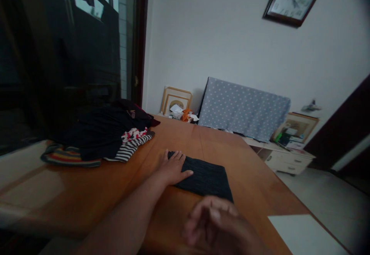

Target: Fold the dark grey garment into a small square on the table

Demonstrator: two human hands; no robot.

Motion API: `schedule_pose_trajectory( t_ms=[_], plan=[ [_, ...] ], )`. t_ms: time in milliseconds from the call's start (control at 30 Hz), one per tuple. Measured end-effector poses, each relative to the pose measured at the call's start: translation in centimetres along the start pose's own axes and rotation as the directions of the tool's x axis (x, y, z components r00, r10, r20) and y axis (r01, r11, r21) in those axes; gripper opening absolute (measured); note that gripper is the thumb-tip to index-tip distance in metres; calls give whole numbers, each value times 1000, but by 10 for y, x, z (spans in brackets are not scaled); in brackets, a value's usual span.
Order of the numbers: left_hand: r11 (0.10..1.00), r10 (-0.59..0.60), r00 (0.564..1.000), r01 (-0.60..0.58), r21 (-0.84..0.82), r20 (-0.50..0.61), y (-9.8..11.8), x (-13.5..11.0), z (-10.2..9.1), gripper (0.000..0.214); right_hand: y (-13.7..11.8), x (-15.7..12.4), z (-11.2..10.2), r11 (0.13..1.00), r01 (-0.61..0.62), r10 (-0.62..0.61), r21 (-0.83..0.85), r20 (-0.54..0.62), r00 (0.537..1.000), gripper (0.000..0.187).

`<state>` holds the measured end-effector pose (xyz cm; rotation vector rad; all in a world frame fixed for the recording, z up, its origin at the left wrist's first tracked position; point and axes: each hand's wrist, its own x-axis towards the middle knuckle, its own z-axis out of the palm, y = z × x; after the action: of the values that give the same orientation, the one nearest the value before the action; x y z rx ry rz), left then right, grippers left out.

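Your folded dark cloth (206, 178) lies flat near the middle of the wooden table (86, 193), with bare wood open around it toward 12, 3 and 6 o'clock. The table's right edge runs from 1 o'clock down to 5 o'clock, where a white sheet (303, 234) lies against it. A heap of clothes (101, 139) occupies the table at 10 o'clock from the cloth, well apart from it. Your left hand (172, 167) rests palm down on the cloth's left end, its fingers (175, 155) straight and slightly spread, the thumb out along the near edge, gripping nothing. Your right hand (215, 222) hovers at 6 o'clock, just short of the cloth's near corner. It is blurred: the fingers look loosely curled, and you cannot tell whether they enclose anything. The lower frame edge cuts off its wrist. The heap's dark upper layers merge into the unlit window behind.
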<state>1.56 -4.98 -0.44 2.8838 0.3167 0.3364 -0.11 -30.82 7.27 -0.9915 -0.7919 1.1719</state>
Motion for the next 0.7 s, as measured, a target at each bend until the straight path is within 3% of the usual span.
schedule_pose_trajectory(
  t_ms=[33, 100, 133, 200, 267, 400, 533, 600, 700],
  plan=[
    [1000, 27, 998, -27, -2, -57, 0, 1, 1, 74, 2, 11, -10, 999, 41, -44, -23, -167, 985, 35],
    [996, 86, 986, -90, -24, -146, 2, 5, 2, 57, 7, 30, -35, 983, 71, -143, -171, -457, 878, 38],
    [991, 116, 979, -124, -42, -170, 2, 7, 4, 51, 9, 39, -48, 971, 68, -183, -229, -531, 827, 41],
    [980, 165, 972, -181, -80, -170, 4, 11, 7, 46, 11, 55, -73, 936, 53, -266, -349, -598, 756, 44],
    [972, 198, 972, -211, -105, -126, 4, 14, 12, 44, 10, 71, -91, 850, 26, -376, -526, -571, 730, 42],
    [978, 179, 983, -181, -101, -31, 3, 15, 19, 50, 12, 102, -109, 486, -75, -521, -871, -357, 775, 46],
    [992, 114, 993, -112, -49, 39, 2, 12, 21, 61, 30, 120, -119, 125, -256, -394, -959, -285, 874, 59],
    [997, 75, 995, -74, -22, 69, 3, 11, 20, 64, 40, 122, -123, 17, -319, -316, -948, -308, 897, 62],
    [999, 41, 994, -40, -8, 103, 6, 10, 15, 67, 50, 121, -128, -44, -362, -273, -931, -338, 901, 64]
  ],
)
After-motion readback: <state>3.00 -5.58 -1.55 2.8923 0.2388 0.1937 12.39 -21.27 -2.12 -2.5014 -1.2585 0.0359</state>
